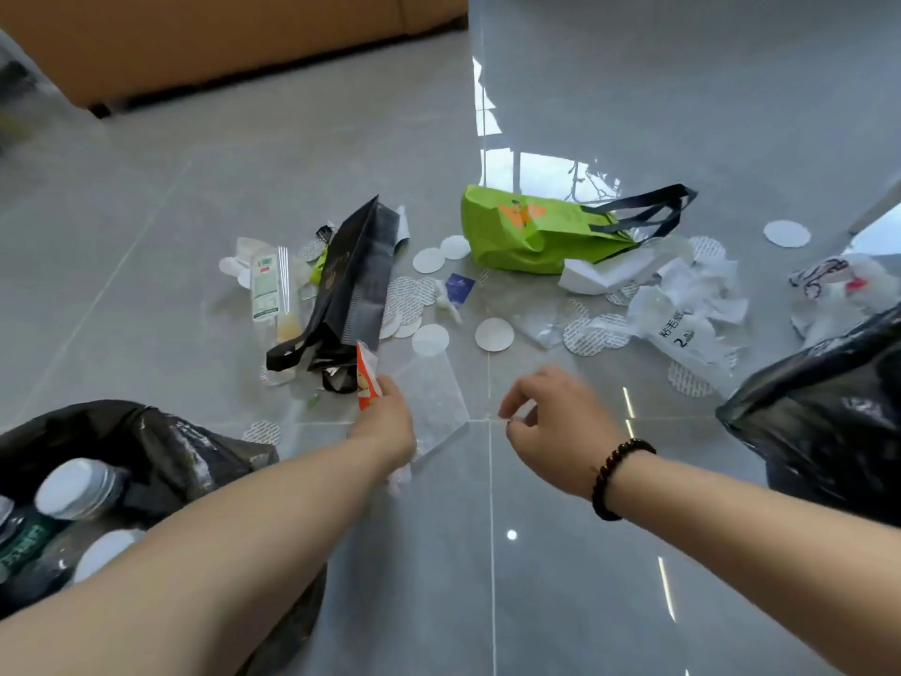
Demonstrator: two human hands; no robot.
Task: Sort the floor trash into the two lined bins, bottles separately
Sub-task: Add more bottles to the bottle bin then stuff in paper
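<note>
Gripping crinkly orange wrapper (pixel 366 378): left hand (pixel 385 422) | right hand (pixel 556 422) pinching small clear scrap (pixel 521 416) | glossy grey tile floor (pixel 634 114)

Glossy grey tile floor (pixel 634 114), pretty messy. Black gift bag (pixel 353 280) flat on its side left of centre, green tote (pixel 526 231) slumped further right, white paper discs (pixel 494 334) scattered between and around them, clear plastic sheet (pixel 431 402) nearest the camera, crumpled white wrappers (pixel 682 309) piled at right. Two black-lined bins (pixel 146 446) standing at the bottom-left and right edges.
</note>
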